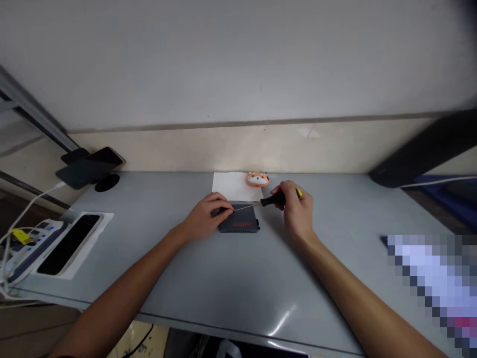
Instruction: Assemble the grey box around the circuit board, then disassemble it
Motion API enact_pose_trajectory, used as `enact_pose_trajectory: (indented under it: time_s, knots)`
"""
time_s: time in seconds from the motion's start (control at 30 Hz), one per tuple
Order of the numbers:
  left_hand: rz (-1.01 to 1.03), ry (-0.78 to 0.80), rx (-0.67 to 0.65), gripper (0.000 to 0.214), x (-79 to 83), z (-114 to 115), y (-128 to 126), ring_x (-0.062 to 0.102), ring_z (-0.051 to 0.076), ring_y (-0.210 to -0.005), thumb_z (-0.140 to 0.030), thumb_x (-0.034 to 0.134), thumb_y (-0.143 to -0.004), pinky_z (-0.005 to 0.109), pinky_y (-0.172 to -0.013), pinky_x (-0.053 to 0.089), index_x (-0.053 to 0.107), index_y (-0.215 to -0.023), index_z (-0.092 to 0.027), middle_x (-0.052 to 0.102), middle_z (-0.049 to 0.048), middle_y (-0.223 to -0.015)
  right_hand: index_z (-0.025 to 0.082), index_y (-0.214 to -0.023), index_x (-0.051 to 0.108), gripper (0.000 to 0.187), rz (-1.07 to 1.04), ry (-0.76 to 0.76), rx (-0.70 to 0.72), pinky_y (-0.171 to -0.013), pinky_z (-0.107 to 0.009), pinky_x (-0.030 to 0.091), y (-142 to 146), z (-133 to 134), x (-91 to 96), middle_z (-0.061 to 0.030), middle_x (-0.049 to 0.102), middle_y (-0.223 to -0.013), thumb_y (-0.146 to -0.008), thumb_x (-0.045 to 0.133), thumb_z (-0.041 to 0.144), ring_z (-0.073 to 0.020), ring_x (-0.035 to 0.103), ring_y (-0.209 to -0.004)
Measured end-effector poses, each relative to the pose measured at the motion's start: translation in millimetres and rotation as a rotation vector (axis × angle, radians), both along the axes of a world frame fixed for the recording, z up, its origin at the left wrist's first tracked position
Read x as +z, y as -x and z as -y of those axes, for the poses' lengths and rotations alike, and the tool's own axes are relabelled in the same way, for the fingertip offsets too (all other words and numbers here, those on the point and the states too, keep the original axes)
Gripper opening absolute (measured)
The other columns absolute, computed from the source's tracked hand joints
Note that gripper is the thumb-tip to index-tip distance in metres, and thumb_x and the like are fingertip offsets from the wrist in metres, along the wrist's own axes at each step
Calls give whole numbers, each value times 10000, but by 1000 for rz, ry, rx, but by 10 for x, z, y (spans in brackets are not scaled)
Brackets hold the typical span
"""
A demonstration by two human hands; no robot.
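My right hand (pixel 297 211) is wrapped round the black and yellow handle of a screwdriver (pixel 274 199). Its thin metal shaft points left, and the tip ends at the fingertips of my left hand (pixel 206 216). Thumb and forefinger of that hand are pinched together over the upper left part of a flat dark grey box (pixel 244 221). Whatever is between them, if anything, is too small to make out. The box lies flat on the desk, with a reddish label on its top and a row of small slots along its near side.
Behind the box lie white paper (pixel 227 184) and an orange animal-face case (pixel 257 179). To the left are a phone on a stand (pixel 89 166), another phone (pixel 69 243) on white paper and a power strip (pixel 37 243). A dark cylinder (pixel 421 149) leans at the right on the grey desk (pixel 179 293).
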State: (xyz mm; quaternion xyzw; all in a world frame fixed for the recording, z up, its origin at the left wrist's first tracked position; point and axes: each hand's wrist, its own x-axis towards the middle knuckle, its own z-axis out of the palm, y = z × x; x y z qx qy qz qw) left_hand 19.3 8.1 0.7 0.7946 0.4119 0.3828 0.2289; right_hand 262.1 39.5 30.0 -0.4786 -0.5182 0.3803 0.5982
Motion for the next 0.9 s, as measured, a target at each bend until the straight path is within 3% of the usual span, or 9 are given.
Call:
enact_pose_trajectory:
  time_s: [0.27,0.5,0.57,0.7,0.9]
  knots:
    - [14,-19,36,124,-8,53,-43,639,179,-1007,-275,696,-939,349,-932,517,734,-1054,-244,650,48,-1068,193,-651,655,306,1,29,5,-505,-236,359,6,26,22,16,544,-627,-890,562,361,-112,464,-566]
    - [23,16,42,103,-34,-3,-1,633,175,-950,-276,654,-974,320,-864,518,748,-987,-235,662,43,-985,189,-656,660,326,-22,3,-4,-514,-236,378,-1,2,2,12,550,-632,-891,573,398,-118,481,-571]
    - [18,13,95,110,-41,-65,52,628,170,-920,-270,652,-974,303,-822,511,754,-979,-229,665,42,-973,189,-655,662,323,-49,-1,-32,-512,-233,376,-27,-29,-7,15,539,-619,-883,581,403,-117,477,-569]
    - [-119,-31,322,158,-34,-305,163,612,179,-897,-279,618,-993,299,-774,487,756,-1031,-211,668,47,-949,188,-663,667,306,-96,10,-77,-516,-227,385,-80,-99,-30,13,547,-631,-868,588,401,-118,486,-587]
    - [-243,-43,288,79,-57,-639,243,591,223,-980,-251,708,-923,365,-926,454,778,-943,-220,647,42,-916,185,-662,662,318,-84,22,-90,-525,-233,398,-116,-136,-44,9,549,-633,-863,577,416,-122,491,-593]
